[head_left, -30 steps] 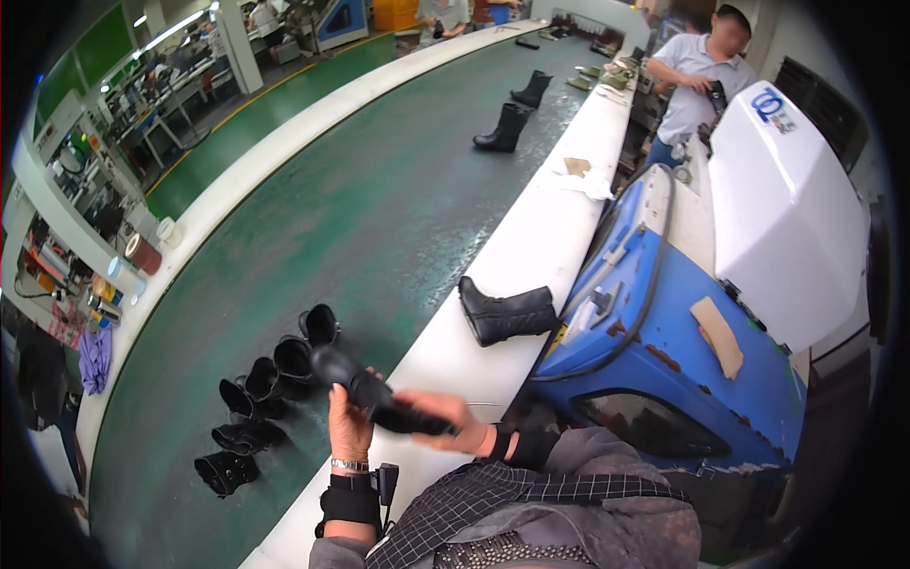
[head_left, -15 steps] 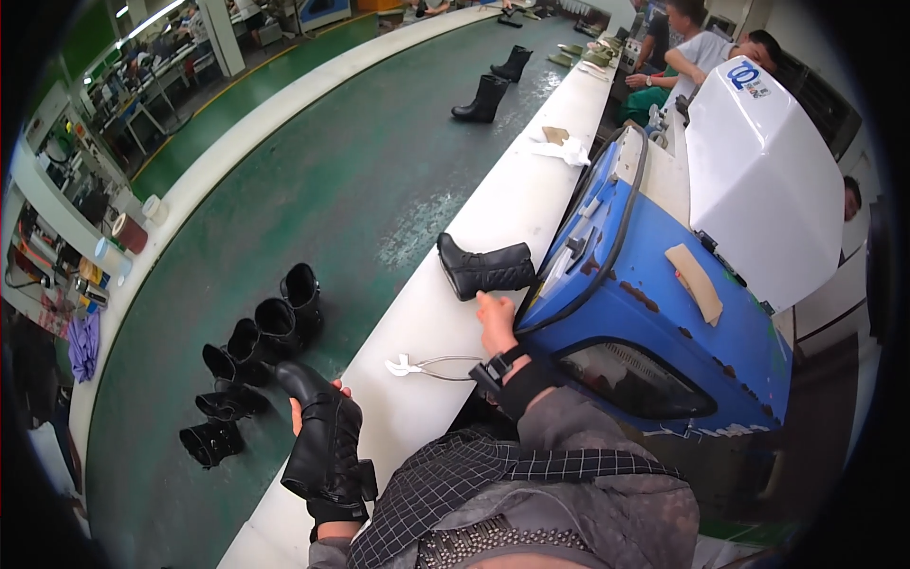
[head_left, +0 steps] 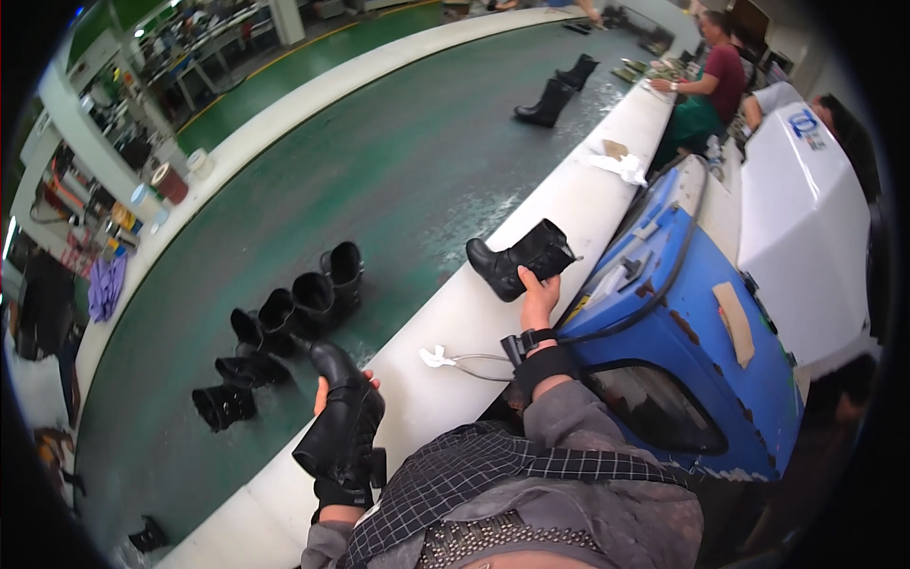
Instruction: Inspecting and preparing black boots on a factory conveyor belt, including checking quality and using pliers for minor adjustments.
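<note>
A black boot (head_left: 347,417), toe pointing up and away, is gripped by my left hand (head_left: 321,394); its thumb and fingers show on both sides of the shaft. My right hand (head_left: 538,296) is closed on a second black boot (head_left: 507,268) above the white ledge (head_left: 417,408), its toe pointing left and its shaft opening to the right. Near my right wrist, a metal hand tool with a white-wrapped tip (head_left: 437,357) lies on the ledge. Left of my left hand, several black boots (head_left: 314,298) stand in a cluster on the green surface (head_left: 237,228).
A blue machine (head_left: 654,313) with a white hood (head_left: 806,228) stands close on the right. White material (head_left: 621,168) lies farther along the ledge. Two more boots (head_left: 545,104) stand at the far end, near a co-worker in a red shirt (head_left: 713,71). Tubs (head_left: 171,183) line the far left rim.
My right hand, earlier at the lying boot's edge, now holds that boot, which has turned. My left hand keeps its boot, now slightly rotated. The whole view has shifted.
</note>
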Available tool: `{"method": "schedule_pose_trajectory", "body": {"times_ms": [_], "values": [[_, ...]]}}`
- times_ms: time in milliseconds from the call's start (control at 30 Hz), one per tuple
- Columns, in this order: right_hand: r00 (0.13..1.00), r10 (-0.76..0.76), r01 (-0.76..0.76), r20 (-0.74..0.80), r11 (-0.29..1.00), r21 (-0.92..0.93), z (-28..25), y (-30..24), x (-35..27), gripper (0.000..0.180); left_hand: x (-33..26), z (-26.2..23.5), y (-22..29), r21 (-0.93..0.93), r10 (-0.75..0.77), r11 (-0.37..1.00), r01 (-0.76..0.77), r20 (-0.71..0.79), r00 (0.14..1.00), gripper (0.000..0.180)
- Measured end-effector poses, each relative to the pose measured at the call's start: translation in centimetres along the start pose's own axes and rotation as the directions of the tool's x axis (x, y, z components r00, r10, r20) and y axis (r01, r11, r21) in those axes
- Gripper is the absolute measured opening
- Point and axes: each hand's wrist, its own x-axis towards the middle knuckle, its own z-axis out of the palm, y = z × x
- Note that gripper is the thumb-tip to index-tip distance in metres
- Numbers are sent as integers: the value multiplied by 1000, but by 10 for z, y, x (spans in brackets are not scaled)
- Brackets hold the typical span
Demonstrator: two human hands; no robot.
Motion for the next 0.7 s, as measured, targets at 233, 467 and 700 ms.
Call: {"method": "schedule_pose_trajectory", "body": {"times_ms": [233,467,700], "values": [[836,137,147,531,877,-458,1,-18,-20,30,-2,5,0,103,119,986,-128,91,989,65],[810,401,-327,427,915,-237,-3,-5,-15,41,-33,12,16,216,172,951,-223,228,958,62],[245,509,-864,825,501,-52,12,-40,-70,56,-39,13,11,180,143,963,-199,280,949,67]]}}
